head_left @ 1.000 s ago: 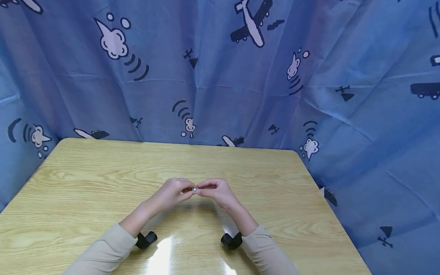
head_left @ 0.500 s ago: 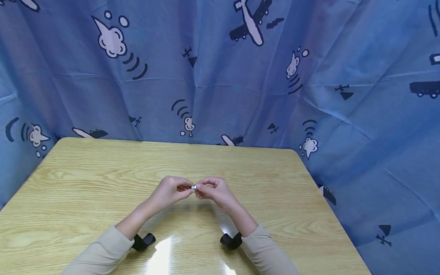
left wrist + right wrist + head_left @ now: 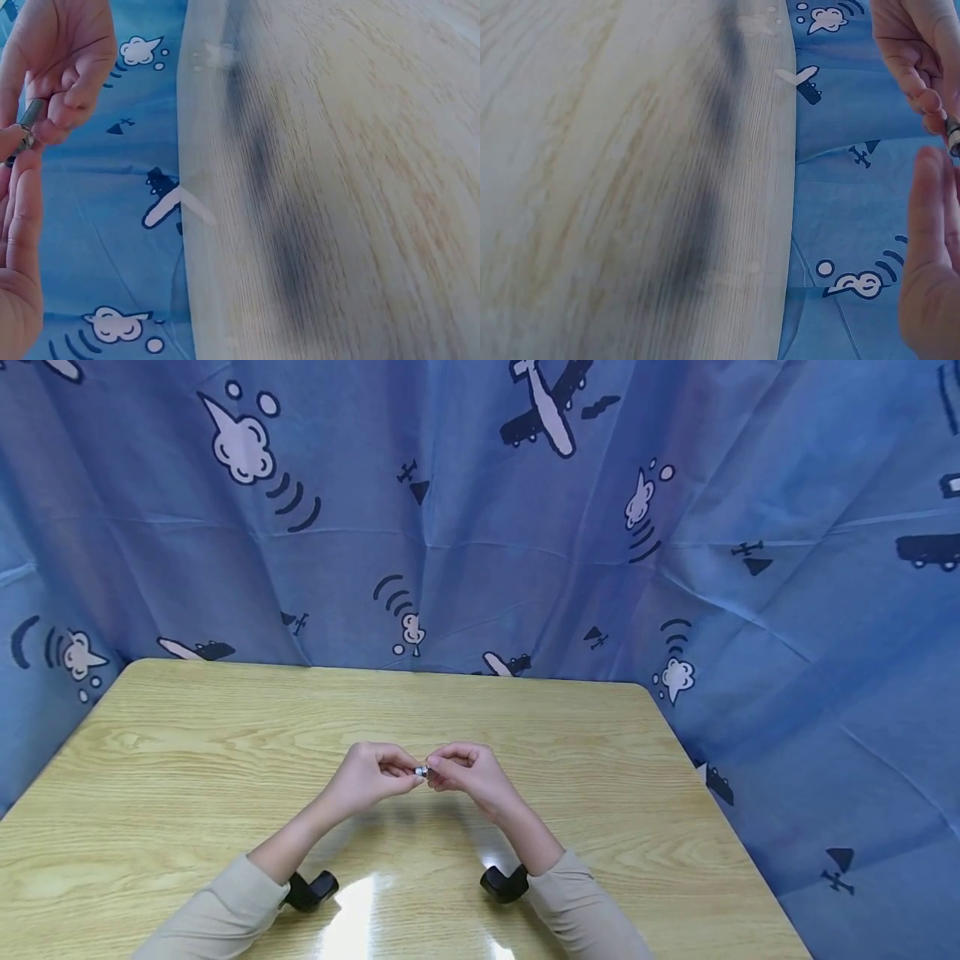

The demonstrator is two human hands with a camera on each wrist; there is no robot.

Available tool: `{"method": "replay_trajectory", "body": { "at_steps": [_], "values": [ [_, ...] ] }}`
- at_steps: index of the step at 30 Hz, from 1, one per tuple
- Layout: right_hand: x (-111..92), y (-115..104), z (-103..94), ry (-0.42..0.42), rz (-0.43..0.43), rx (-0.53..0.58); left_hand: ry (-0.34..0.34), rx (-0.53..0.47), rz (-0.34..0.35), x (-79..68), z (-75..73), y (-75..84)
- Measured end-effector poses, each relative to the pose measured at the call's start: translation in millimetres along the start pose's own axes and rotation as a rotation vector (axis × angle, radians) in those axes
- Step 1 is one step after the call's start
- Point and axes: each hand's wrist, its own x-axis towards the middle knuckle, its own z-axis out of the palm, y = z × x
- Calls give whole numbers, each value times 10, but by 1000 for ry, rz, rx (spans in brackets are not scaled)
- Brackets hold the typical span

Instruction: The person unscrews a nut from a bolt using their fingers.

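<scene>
Both hands meet over the middle of the table, fingertips close together around a small metal bolt point(image 3: 422, 771). My left hand point(image 3: 371, 775) pinches it from the left and my right hand point(image 3: 472, 775) from the right, its thumb lying across the fingertips. In the left wrist view the bolt point(image 3: 31, 112) shows a threaded grey shank and a shiny wider part, which looks like a nut. There the left hand point(image 3: 21, 255) is at the bottom and the right hand point(image 3: 71, 56) above. The right wrist view catches only one end of the bolt point(image 3: 953, 137) at its edge. Fingers hide the rest.
The wood-grain table point(image 3: 300, 710) lies below the hands, with bright reflections near its front. Blue curtain point(image 3: 480, 568) with aeroplane and cloud prints hangs behind it and at the sides. Black wrist devices point(image 3: 311, 891) sit beside both beige sleeves point(image 3: 217, 910).
The right thumb has moved up over its fingertips, and the other right fingers have curled in beneath. The left hand has shifted slightly left, so more of the bolt shows between the hands.
</scene>
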Motion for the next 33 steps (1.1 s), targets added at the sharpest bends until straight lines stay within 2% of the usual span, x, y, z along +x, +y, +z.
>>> {"method": "replay_trajectory", "body": {
  "at_steps": [3,9,15,19,24,33],
  "values": [
    [-11,-4,8,-18,0,-14,1,-54,-39,-5,-8,7],
    [-32,-14,16,-46,-42,-14,-5,-122,-71,-24,-21,-4],
    [-38,-53,33,-54,-80,-31,3,-136,-90,-40,-18,-16],
    [-28,-78,54,-36,-38,-36,14,-141,-86,-40,-16,-4],
    [-40,-86,68,-57,16,-39,15,-157,-98,-60,-33,23],
    [-56,-103,62,-102,-57,-107,-26,-187,-109,-107,-54,41]
  ]
}}
